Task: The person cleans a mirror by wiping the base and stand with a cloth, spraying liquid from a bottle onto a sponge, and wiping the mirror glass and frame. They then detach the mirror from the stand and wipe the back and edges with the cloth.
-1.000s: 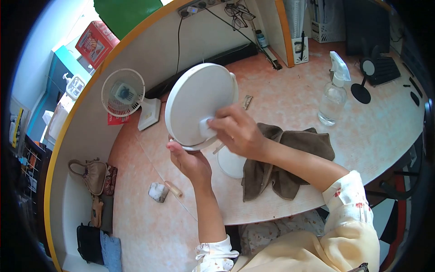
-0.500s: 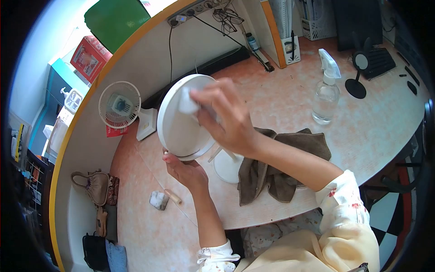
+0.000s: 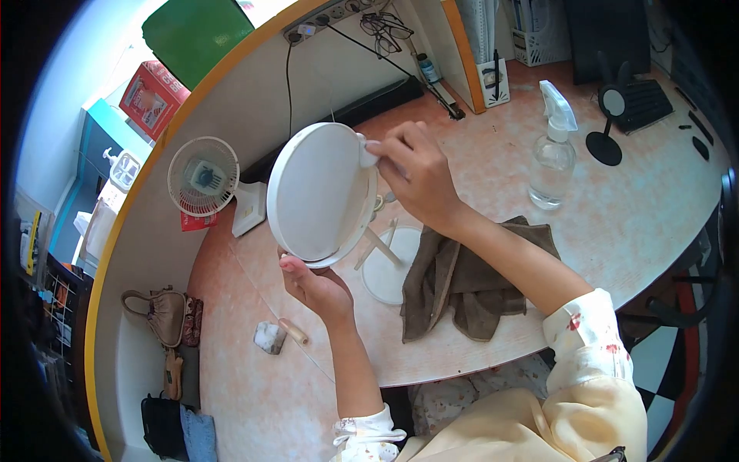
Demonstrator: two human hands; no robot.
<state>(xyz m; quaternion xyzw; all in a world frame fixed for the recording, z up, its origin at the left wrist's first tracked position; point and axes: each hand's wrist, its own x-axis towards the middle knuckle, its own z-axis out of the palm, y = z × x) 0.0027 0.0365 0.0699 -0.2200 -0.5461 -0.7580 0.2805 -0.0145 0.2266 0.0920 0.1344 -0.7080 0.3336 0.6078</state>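
A round white-framed tabletop mirror point(image 3: 315, 192) is tilted up in front of me, with its stem and white base point(image 3: 381, 266) behind it. The lower rim rests in my left hand point(image 3: 323, 292), thumb at the front and the other fingers partly hidden behind. My right hand point(image 3: 416, 169) is closed in a pinch on a small white wad point(image 3: 369, 152), perhaps tissue or cotton, at the mirror's upper right rim. Under my right forearm lies a crumpled brown cloth point(image 3: 477, 277), close beside the base.
A clear spray bottle point(image 3: 552, 169) and a small black round mirror point(image 3: 605, 146) stand to the right. Left are a small white fan point(image 3: 204, 177), a whitish stone point(image 3: 269, 337) and a short wooden stick point(image 3: 293, 331). A curved partition point(image 3: 138, 231) bounds the desk's left side.
My right hand has moved from the mirror's face to its upper right rim, still with the white wad. The mirror has shifted only slightly in my left hand.
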